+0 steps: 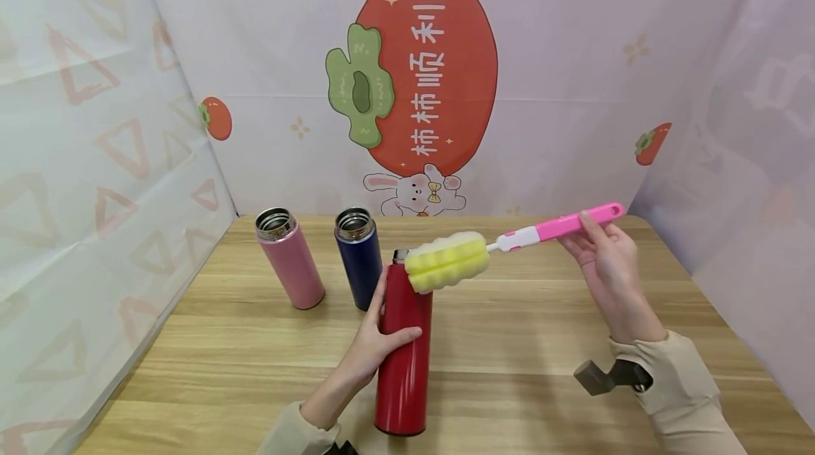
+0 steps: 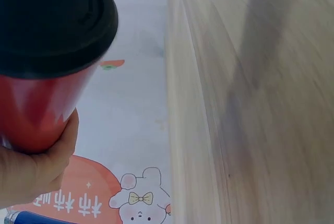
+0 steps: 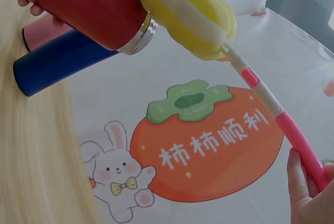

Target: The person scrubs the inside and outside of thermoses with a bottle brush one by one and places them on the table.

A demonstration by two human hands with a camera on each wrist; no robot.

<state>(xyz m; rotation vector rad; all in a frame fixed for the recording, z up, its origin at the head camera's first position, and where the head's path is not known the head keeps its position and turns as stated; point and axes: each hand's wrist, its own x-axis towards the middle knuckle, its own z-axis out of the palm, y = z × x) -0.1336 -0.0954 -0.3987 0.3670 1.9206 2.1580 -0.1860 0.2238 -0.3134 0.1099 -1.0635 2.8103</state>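
Observation:
A tall red thermos bottle (image 1: pixel 405 377) is gripped by my left hand (image 1: pixel 374 343), thumb across its front. The left wrist view shows its black base (image 2: pixel 55 31) from below, off the table. My right hand (image 1: pixel 608 264) pinches the pink handle (image 1: pixel 576 222) of a bottle brush. Its yellow and white sponge head (image 1: pixel 448 264) lies beside the bottle's steel mouth (image 3: pixel 141 37), outside it; in the head view it covers part of the mouth. Whether sponge and bottle touch, I cannot tell.
Behind and left of the red bottle stand a pink bottle (image 1: pixel 294 264) and a navy blue bottle (image 1: pixel 359 260), both without lids. They are on a wooden table (image 1: pixel 509 370) enclosed by printed cloth walls (image 1: pixel 554 87).

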